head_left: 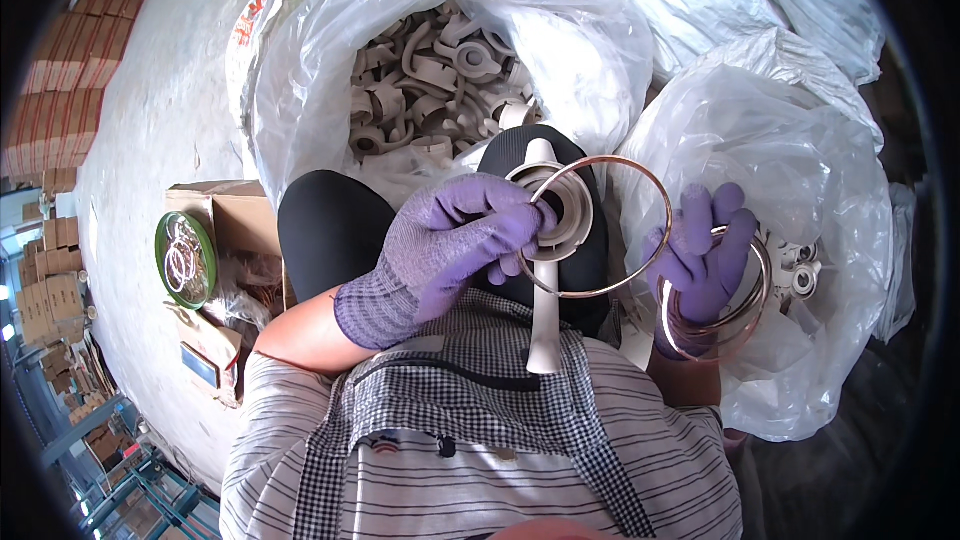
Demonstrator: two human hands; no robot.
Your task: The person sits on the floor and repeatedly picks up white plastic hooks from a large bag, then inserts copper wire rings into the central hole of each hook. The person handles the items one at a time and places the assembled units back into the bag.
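While the left hand point(455, 237) pinches the ring point(612, 158) and plastic part point(568, 242), the spread-fingered right hand point(712, 275) should steady it level.

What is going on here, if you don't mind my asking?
The person's gloved left hand holds a beige handled part, with a copper-coloured ring overlapping it in view. More rings loop around the gloved right hand; whether it also grips the first ring is unclear. An open bag of similar beige parts stands ahead.
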